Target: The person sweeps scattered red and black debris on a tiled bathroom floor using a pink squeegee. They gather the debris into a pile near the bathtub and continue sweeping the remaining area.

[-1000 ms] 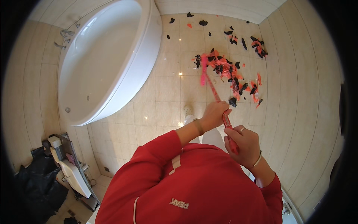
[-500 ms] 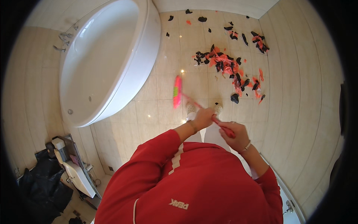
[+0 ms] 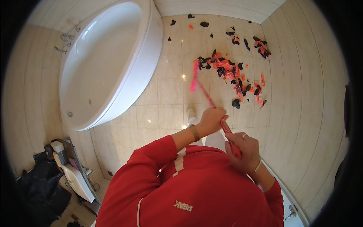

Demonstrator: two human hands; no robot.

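Both my hands are wrapped round the red handle of a broom (image 3: 207, 96). My left hand (image 3: 210, 120) grips the shaft partway down, and my right hand (image 3: 245, 148) closes on its upper end. The broom's pink head (image 3: 195, 75), a little blurred, is at the left edge of a heap of black and orange-red scraps (image 3: 227, 68) on the tiled floor. The scraps look like torn pieces of thin plastic or film; I cannot tell exactly. More scraps (image 3: 261, 47) lie by the right wall, and a few black pieces (image 3: 204, 24) are scattered at the far end.
A white bathtub (image 3: 145, 72) takes up the left side, with metal taps (image 3: 64, 41) on the wall behind it. At lower left stand a white sink (image 3: 80, 181) and a black sheet-like thing (image 3: 41, 189). A door handle (image 3: 291, 212) shows at lower right. One light shoe (image 3: 191, 112) is visible.
The broom head has swung right and farther away, up to the left edge of the scraps. My right hand has come nearer my body, and my left hand has shifted slightly right.
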